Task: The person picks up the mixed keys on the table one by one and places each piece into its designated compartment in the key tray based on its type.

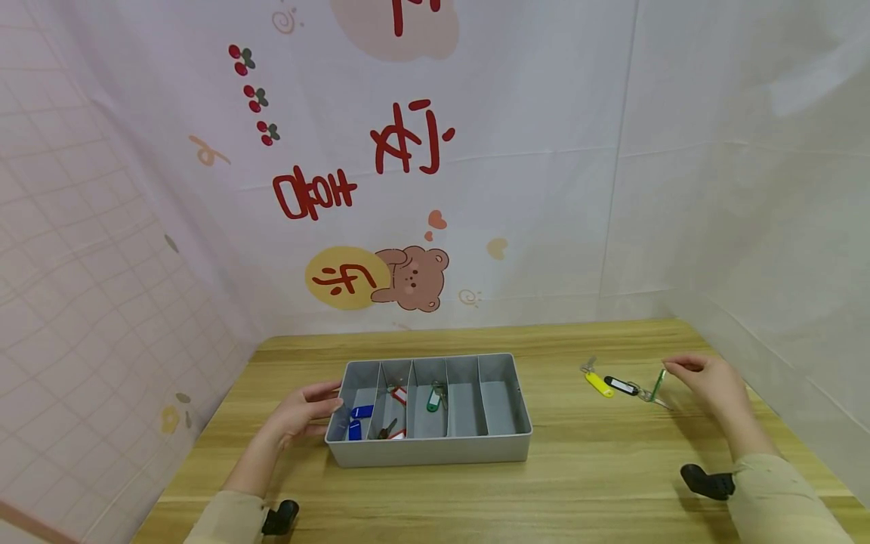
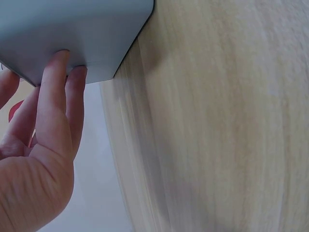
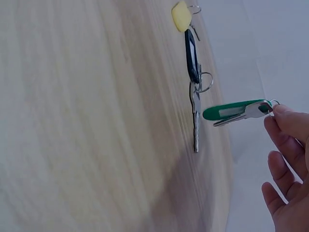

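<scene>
My right hand (image 1: 707,381) pinches the ring of a green key tag (image 3: 236,108) between thumb and fingertip. The tag hangs above the table with a silver key (image 3: 246,115) beside it. Near it lie a black key tag (image 1: 621,386) with a silver key (image 3: 195,121) and a yellow key tag (image 1: 599,384) with its own key. My left hand (image 1: 299,414) grips the left end of a grey divided tray (image 1: 435,452), its fingers against the outer wall. Blue tags (image 1: 362,412) lie in the leftmost compartment, red tags (image 1: 399,395) in the second, a green tag (image 1: 433,398) in the third.
The tray stands on a wooden table (image 1: 584,476), left of the loose keys. Behind the table hangs a white printed curtain (image 1: 544,189), with more sheeting (image 1: 802,302) along the right side. Black camera mounts (image 1: 707,482) sit at both wrists.
</scene>
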A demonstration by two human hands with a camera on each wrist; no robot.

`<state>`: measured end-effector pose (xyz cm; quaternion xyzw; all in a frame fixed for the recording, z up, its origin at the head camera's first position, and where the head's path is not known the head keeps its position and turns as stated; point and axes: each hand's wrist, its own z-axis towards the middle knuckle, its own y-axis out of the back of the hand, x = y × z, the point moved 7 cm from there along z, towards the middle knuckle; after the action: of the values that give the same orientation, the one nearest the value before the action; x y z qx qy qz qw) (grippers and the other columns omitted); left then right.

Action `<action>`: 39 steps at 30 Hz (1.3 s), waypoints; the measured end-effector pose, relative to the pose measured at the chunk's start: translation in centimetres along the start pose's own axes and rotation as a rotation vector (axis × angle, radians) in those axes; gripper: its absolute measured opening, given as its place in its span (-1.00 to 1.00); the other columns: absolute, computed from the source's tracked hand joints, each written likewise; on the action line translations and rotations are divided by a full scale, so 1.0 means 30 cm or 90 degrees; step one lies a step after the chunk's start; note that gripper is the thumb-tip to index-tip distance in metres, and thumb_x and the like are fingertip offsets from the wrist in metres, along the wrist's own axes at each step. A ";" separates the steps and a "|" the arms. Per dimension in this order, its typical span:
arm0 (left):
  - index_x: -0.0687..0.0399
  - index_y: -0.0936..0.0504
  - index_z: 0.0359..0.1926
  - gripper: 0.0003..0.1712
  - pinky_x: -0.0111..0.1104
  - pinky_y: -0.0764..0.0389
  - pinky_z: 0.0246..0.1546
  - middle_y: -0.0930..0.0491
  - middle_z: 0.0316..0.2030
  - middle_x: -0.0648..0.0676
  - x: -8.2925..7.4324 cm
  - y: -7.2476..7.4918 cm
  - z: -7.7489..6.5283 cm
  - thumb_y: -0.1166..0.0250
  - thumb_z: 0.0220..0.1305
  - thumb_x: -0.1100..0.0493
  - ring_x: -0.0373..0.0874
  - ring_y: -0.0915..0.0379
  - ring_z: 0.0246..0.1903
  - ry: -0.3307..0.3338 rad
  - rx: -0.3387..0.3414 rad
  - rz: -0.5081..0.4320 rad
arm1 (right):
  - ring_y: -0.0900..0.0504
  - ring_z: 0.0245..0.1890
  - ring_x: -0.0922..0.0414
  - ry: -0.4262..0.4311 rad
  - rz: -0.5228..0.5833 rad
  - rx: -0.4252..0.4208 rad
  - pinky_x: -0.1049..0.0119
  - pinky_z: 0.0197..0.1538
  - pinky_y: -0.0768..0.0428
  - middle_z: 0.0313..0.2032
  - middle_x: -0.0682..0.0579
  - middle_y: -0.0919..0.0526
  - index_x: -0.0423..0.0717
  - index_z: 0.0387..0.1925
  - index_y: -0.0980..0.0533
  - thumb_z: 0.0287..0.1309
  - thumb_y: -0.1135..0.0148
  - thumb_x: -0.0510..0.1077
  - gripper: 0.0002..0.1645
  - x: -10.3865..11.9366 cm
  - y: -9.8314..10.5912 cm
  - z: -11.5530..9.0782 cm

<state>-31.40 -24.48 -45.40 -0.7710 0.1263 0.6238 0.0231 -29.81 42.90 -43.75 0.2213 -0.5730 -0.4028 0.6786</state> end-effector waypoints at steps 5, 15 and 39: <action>0.35 -0.20 0.45 -0.25 -0.02 -0.64 -0.06 -0.32 0.31 0.43 0.000 0.000 0.000 -0.30 0.34 0.26 0.08 -0.53 0.05 0.001 0.002 0.004 | -0.54 -0.06 -0.34 0.015 0.011 -0.022 -0.08 -0.17 -0.48 -0.07 -0.35 -0.66 -0.30 -0.02 -0.65 0.39 -0.19 0.04 -0.54 0.019 0.000 0.005; 0.37 -0.20 0.45 -0.23 -0.03 -0.64 -0.06 -0.30 0.31 0.45 -0.003 0.000 -0.002 -0.32 0.32 0.26 0.08 -0.51 0.07 -0.005 0.004 0.006 | -0.56 -0.08 -0.29 0.019 0.040 -0.022 0.00 -0.19 -0.52 -0.07 -0.34 -0.66 -0.30 -0.01 -0.64 0.39 -0.19 0.07 -0.51 0.093 -0.011 0.012; 0.38 -0.21 0.44 -0.25 -0.03 -0.65 -0.08 -0.33 0.29 0.44 -0.002 0.000 0.001 -0.29 0.33 0.28 0.08 -0.55 0.03 -0.008 0.002 -0.001 | -0.60 -0.08 -0.27 0.040 0.041 -0.002 -0.13 -0.12 -0.53 -0.13 -0.25 -0.71 -0.25 -0.01 -0.66 0.36 -0.21 0.13 -0.48 0.265 -0.065 0.028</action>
<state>-31.44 -24.47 -45.36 -0.7670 0.1266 0.6285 0.0253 -31.03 35.53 -40.27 0.2142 -0.5577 -0.3747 0.7090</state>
